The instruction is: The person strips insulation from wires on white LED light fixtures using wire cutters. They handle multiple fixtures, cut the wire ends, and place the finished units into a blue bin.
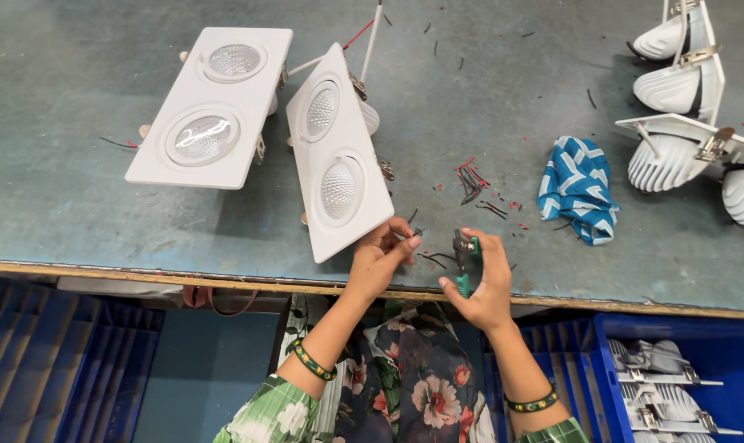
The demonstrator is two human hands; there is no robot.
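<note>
My left hand (382, 256) pinches a thin dark wire (427, 258) at the near edge of the grey-green workbench (85, 205), right beside the corner of a tilted white twin-lamp fixture (336, 156). A few centimetres to its right, my right hand (485, 279) grips a small green-handled wire cutter (465, 261), its jaws pointing toward the wire. A second white twin-lamp fixture (212, 107) lies flat at the back left. Red and white leads (370, 37) run from the tilted fixture toward the far edge.
Cut red and black wire scraps (477, 184) litter the bench centre. A blue-and-white patterned cloth (578, 187) lies to the right. Several white ribbed lamp housings (683, 90) are stacked at the far right. Blue crates (691, 369) sit below the bench edge.
</note>
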